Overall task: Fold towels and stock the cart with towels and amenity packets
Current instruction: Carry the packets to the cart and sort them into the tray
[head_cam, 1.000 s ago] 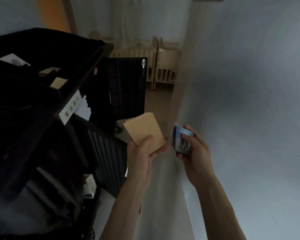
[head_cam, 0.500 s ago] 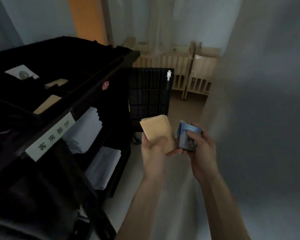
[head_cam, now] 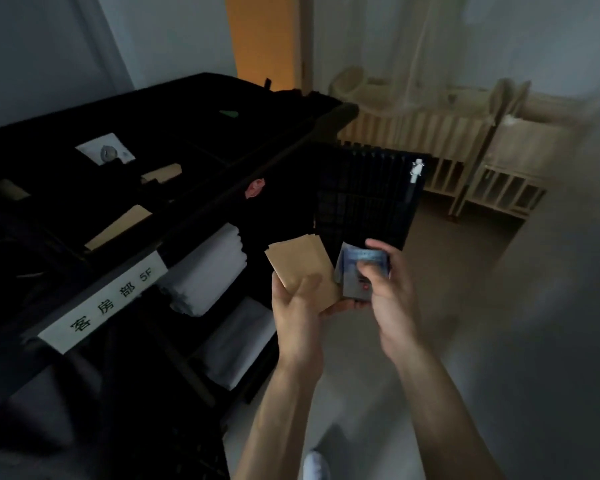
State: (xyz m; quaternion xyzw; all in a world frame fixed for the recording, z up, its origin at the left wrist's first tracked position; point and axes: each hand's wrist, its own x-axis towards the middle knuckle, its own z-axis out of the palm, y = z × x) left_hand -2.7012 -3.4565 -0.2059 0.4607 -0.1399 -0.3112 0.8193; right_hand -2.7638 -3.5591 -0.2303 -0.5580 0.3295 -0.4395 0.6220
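The left hand (head_cam: 297,306) pinched thin, light brown packets (head_cam: 300,268); at its three o'clock the right hand (head_cam: 388,289) gripped slippery-looking blue packets (head_cam: 359,271), best held by the edges.

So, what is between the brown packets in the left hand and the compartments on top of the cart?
In the head view, nothing: only open air above the folded white towels separates the brown packets from the cart top.

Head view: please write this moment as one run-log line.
left hand: holds brown packets | right hand: holds blue packets | cart: towels shelved
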